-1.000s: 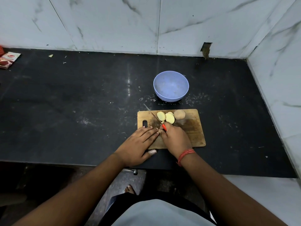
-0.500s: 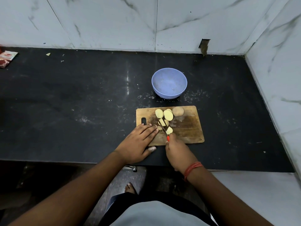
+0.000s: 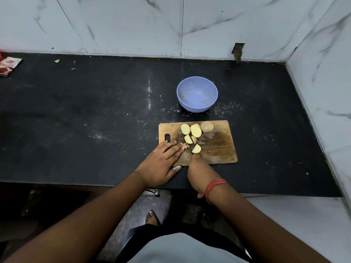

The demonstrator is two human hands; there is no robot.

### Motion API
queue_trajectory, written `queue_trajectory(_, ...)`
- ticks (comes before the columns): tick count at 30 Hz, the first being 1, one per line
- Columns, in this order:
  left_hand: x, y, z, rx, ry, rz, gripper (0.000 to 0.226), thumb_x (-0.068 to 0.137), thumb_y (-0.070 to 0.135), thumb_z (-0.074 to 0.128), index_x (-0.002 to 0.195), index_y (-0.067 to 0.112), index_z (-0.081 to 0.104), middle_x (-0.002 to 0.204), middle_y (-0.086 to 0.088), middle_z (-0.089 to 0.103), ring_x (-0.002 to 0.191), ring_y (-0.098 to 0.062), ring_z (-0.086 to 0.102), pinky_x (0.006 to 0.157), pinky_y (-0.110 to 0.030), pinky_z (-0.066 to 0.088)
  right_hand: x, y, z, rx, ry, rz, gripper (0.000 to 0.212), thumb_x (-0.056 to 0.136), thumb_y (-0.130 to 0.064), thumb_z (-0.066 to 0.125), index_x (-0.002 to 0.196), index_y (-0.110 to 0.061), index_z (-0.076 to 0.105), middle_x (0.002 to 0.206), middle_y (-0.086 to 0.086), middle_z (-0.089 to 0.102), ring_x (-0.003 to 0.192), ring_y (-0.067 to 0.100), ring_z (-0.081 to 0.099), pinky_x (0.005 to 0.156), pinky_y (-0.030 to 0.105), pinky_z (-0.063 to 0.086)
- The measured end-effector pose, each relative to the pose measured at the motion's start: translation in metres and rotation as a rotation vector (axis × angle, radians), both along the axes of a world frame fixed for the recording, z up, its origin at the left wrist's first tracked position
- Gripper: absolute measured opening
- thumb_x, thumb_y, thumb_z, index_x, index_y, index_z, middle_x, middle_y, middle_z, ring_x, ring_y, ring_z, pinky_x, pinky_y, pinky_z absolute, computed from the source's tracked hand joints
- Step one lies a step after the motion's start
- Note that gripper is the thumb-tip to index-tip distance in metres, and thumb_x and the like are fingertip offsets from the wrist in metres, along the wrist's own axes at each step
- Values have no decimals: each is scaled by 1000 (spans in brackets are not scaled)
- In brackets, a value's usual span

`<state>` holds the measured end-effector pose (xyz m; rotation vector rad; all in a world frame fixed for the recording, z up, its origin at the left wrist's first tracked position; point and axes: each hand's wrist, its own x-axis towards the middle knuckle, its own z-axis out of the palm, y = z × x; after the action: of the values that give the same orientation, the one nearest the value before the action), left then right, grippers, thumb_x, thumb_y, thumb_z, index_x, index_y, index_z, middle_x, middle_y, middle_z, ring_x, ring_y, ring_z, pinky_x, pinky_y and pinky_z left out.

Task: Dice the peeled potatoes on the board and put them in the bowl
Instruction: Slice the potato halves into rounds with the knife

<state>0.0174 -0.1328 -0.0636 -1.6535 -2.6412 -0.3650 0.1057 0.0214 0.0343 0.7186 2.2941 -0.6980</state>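
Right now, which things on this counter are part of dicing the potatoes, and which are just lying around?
In use:
- cutting board
- cut potato pieces
- whole potato
- knife, held by the right hand
- left hand, resting flat on the board
- blue bowl, nothing in it yet

Lying about:
- red packet, far left
- small scraps near the back wall

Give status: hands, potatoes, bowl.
Left hand flat on board; right hand grips knife. Potato pieces cut, one potato whole. Bowl holds no potato. Nothing blocking.
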Motion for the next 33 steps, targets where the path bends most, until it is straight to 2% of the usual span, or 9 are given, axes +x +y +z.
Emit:
queue_trajectory(4, -1, 0, -1, -6, -1, 8, 61, 105, 46, 38, 155, 10, 38, 158, -5, 41, 147, -25, 32, 122, -47, 24, -3, 4, 4, -27, 4, 11, 43, 90, 4, 58, 127, -1, 35, 120, 20, 58, 97, 35, 63, 57, 39, 51)
queue_trajectory(7, -1, 0, -3, 0, -12, 11, 59, 106, 44, 37, 154, 11, 39, 158, -4, 41, 147, -25, 32, 122, -47, 24, -8, 4, 7, -30, 65, 43, 37, 96, -5, 48, 131, 1, 38, 126, 23, 55, 100, 35, 61, 74, 39, 53)
queue_trajectory(11, -1, 1, -4, 12, -16, 22, 56, 107, 42, 36, 153, 11, 41, 157, -3, 42, 147, -24, 32, 123, -46, 23, -19, 7, 17, -65, -61, 26, 58, 89, 13, 50, 140, -4, 27, 126, 25, 51, 66, 27, 50, 25, 22, 34)
queue_trajectory(17, 1, 2, -3, 61, -6, 29, 52, 106, 38, 38, 151, 11, 45, 155, -3, 45, 144, -23, 37, 124, -42, 21, -20, 2, 12, -68, -37, -43, 55, 91, 12, 47, 139, -6, 29, 125, 24, 50, 57, 31, 54, 26, 24, 39)
queue_trajectory(18, 1, 3, -3, 63, -5, 30, 52, 107, 38, 37, 150, 11, 46, 154, -3, 46, 144, -23, 37, 124, -42, 21, -18, 2, 11, -54, -26, -41, 52, 91, 11, 48, 138, -4, 31, 126, 24, 51, 63, 34, 57, 32, 27, 45)
queue_trajectory(20, 1, 3, -3, 63, -1, 34, 52, 107, 38, 36, 150, 11, 46, 154, -3, 46, 144, -23, 38, 124, -42, 21, -9, 2, 7, -10, 47, 36, 42, 97, 1, 47, 137, 0, 38, 133, 23, 50, 100, 39, 60, 71, 35, 58)
queue_trajectory(22, 1, 3, -4, 61, 5, 37, 52, 107, 38, 36, 150, 11, 47, 154, -3, 46, 143, -24, 38, 124, -42, 21, 4, 2, 0, 20, 62, 90, 37, 100, -7, 42, 136, 1, 43, 136, 21, 50, 121, 37, 52, 97, 38, 48)
queue_trajectory(26, 2, 3, -5, 45, 16, 44, 53, 108, 40, 35, 151, 11, 45, 154, -4, 46, 145, -24, 37, 124, -43, 20, 18, 4, -5, 2, -128, -40, 67, 90, 4, 51, 147, -6, 18, 133, 19, 51, 113, 35, 57, 85, 46, 54)
queue_trajectory(33, 5, 0, -6, 16, 8, 53, 56, 108, 43, 31, 153, 11, 41, 158, -4, 42, 149, -22, 30, 126, -42, 15, 39, 10, -3, -69, 83, -106, 20, 100, -9, 39, 120, -12, 35, 100, 12, 55, 86, 35, 63, 54, 45, 58)
